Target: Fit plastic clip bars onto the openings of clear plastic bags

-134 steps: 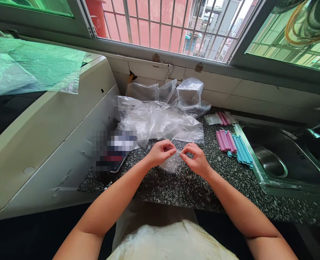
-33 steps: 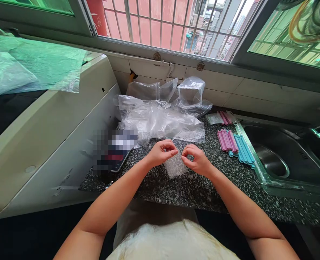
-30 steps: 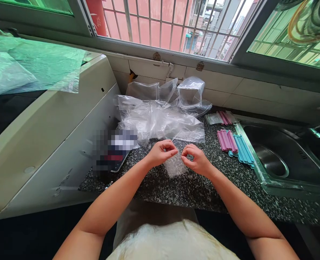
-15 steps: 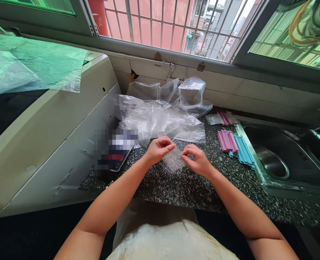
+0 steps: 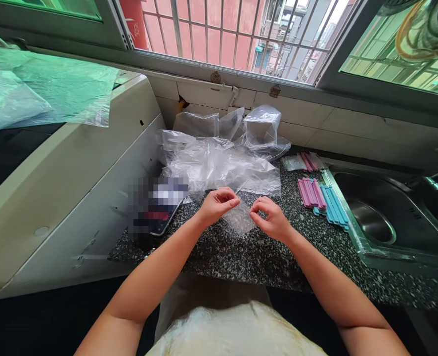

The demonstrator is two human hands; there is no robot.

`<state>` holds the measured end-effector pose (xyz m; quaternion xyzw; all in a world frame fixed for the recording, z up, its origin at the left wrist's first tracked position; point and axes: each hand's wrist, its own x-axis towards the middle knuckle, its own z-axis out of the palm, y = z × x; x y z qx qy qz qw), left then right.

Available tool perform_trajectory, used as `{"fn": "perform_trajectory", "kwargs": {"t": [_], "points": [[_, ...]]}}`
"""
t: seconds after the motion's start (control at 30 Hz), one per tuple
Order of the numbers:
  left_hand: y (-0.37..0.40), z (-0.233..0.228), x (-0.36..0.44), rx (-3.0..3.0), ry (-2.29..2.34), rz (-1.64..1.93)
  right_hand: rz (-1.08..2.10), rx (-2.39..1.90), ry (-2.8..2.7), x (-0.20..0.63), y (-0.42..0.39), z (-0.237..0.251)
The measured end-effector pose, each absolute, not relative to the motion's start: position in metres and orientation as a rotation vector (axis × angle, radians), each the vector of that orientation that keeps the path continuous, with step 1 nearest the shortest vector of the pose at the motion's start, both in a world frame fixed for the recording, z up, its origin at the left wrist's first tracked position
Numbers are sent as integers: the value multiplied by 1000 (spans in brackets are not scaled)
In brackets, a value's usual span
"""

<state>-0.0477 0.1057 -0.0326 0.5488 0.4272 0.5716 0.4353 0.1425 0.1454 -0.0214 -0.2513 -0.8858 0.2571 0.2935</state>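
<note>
Both hands, left hand (image 5: 216, 205) and right hand (image 5: 273, 221), pinch the top corners of a small clear bag (image 5: 240, 219) above the near counter (image 5: 248, 254); it looks light, limp and slippery, best held by its edge.

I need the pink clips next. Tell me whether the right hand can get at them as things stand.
Probably yes: the pink clips lie on bare counter just beyond the right hand, nothing between. Its grip is on the small clear bag, though.

two hands (image 5: 241, 212), one small bag (image 5: 240, 219), one sink (image 5: 389, 217), perhaps ten clips (image 5: 321, 198).
</note>
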Motion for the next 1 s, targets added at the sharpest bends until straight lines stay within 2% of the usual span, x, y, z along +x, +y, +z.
{"fn": "perform_trajectory", "kwargs": {"t": [0.17,0.37,1.0], "points": [[105,-30,-49,1395,1087,1233,617,-630,-2421,143,146,-24],[105,-31,-50,1464,1140,1202,614,-628,-2445,143,145,-23],[106,-32,-50,1462,1138,1377,716,-682,-2376,144,147,-22]]}}
